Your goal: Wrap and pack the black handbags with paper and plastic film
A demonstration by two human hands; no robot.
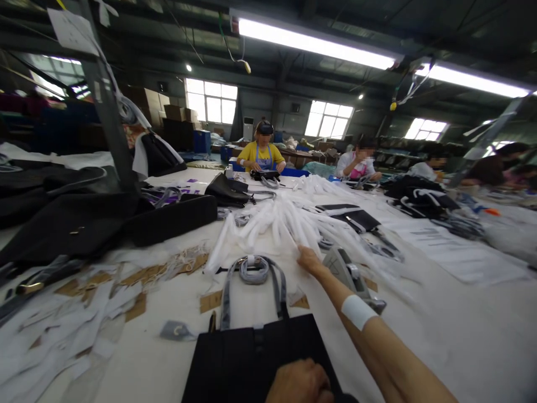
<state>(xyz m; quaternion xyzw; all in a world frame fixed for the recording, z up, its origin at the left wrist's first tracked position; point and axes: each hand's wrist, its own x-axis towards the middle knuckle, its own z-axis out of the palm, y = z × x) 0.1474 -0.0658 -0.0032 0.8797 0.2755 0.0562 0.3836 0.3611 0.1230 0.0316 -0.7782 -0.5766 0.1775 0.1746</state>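
A black handbag (235, 358) is in front of me at the bottom, its wrapped handles (226, 296) reaching away across the table. A coiled grey strap (254, 271) sits at the top of the handles. Low over the bag's face is my left hand (298, 382), its fingers curled; what they grip, if anything, is hidden. My right hand (309, 259) stretches forward, fingers closed at the edge of a fanned bunch of white plastic strips (272, 221). A white patch (358, 312) covers part of that forearm. Just right of the hand stands a grey tape dispenser-like tool (346, 271).
Black bags (75, 224) are piled at the left, with paper scraps (96, 313) and brown tags (136, 308) nearer. A grey tag (176, 330) lies beside the handbag. More bags (419, 196) are at the right. A person in yellow (262, 154) works across the table; others sit further right.
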